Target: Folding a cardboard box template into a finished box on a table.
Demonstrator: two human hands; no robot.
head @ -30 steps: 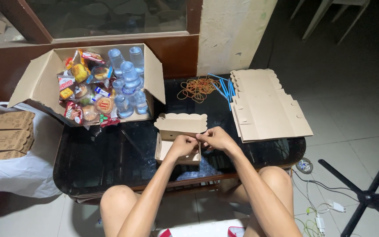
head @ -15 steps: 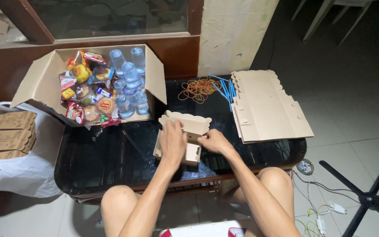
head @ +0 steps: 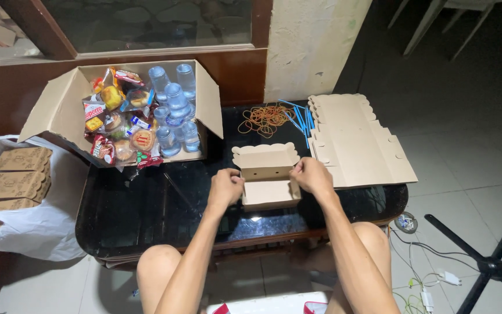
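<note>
Your left hand point(head: 226, 187) has slid off the small box point(head: 269, 177), and now both hands pinch its sides, right hand point(head: 312, 175) hiding its fingertips.

Your left hand point(head: 225, 187) has come off the top of the small cardboard box point(head: 268, 175) and now grips its left wall, while your right hand point(head: 312, 174) has shifted to the right wall. A second ago both hands pinched together at the front. The box now stands open, lid upright, squared between them.
</note>
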